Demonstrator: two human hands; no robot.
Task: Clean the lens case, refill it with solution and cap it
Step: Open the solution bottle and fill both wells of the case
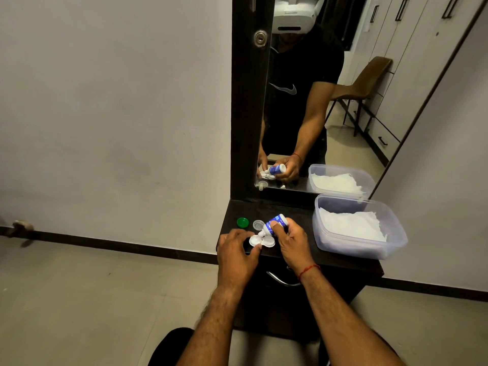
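Observation:
A white two-well lens case [264,241] lies uncapped on the dark dresser top [295,215]. My left hand [236,256] pinches its left edge and holds it still. My right hand [293,241] grips a small blue and white solution bottle [273,224], tilted nozzle-down with the tip over the case between the two wells. A green cap [242,222] and a clear cap [258,224] rest on the dresser just behind the case, apart from it.
A clear plastic tub [396,233] holding white tissue [351,224] stands on the right of the dresser. A tall mirror [317,101] rises behind. A drawer handle [281,280] sits below the front edge. Tiled floor lies to the left.

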